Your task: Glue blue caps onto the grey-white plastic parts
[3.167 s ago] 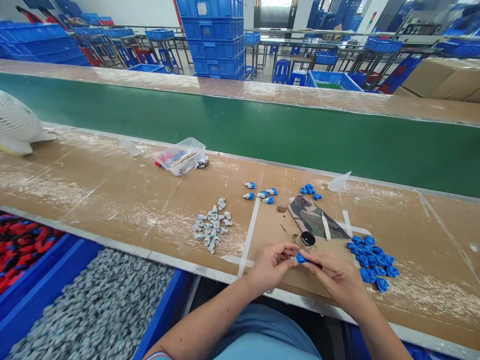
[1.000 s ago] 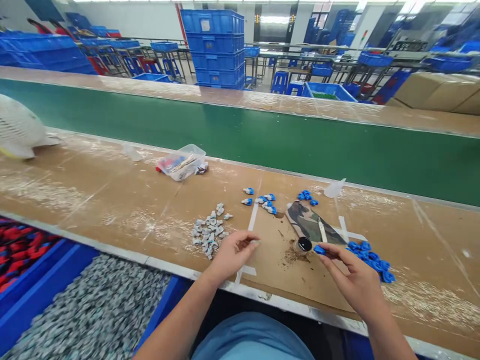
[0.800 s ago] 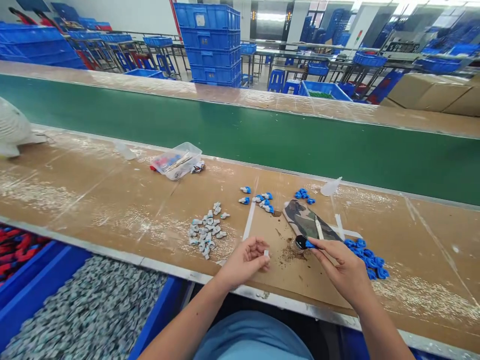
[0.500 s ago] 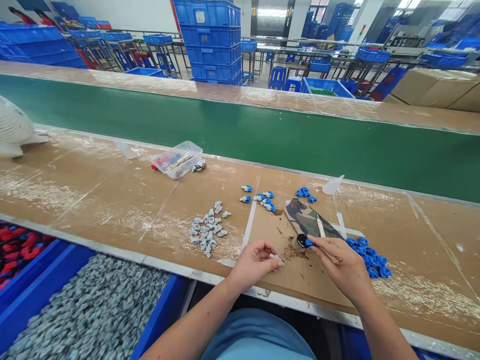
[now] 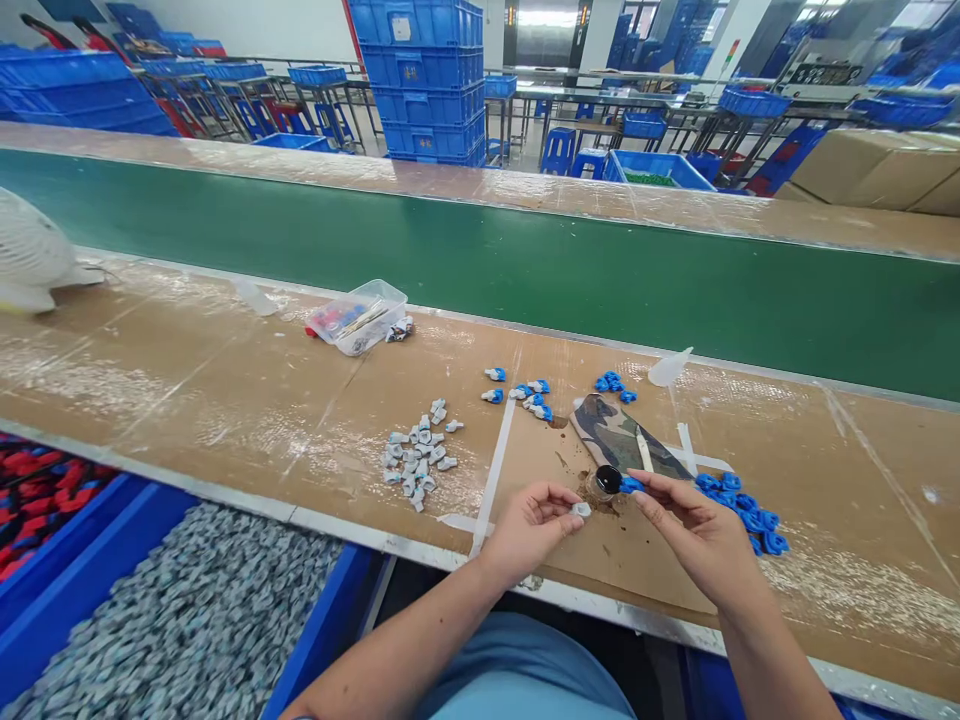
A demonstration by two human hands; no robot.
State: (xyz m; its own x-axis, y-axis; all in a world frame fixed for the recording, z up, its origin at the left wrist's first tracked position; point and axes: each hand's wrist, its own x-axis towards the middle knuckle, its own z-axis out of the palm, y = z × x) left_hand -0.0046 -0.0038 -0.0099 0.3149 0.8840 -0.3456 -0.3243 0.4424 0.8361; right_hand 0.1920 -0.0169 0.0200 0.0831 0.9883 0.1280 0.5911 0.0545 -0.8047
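The left hand (image 5: 529, 524) has its grip pinched together on a small grey piece (image 5: 580, 509), held at the fingertips just above the counter (image 5: 225, 390). The right hand (image 5: 697, 530) has its grip clamped on a blue piece (image 5: 630, 485), thumb and forefinger closed on it, with the piece's free end right at the black-topped jar (image 5: 606, 481); whether it touches the jar cannot be told. The two pieces are near each other but apart.

The jar stands on brown board with dark crumbs scattered round its base. Just behind it lies a camouflage pouch (image 5: 619, 437) with a white stick (image 5: 643, 449) resting on it. To the right of the right hand is a heap of blue pieces (image 5: 742, 500). To the left of the left hand lies a heap of grey pieces (image 5: 418, 455). Farther back, a few joined blue-and-grey pieces (image 5: 525, 392) lie scattered, and a clear tub (image 5: 358, 315) sits near the green belt (image 5: 525, 270). Below the counter edge is a bin of grey parts (image 5: 195, 620).
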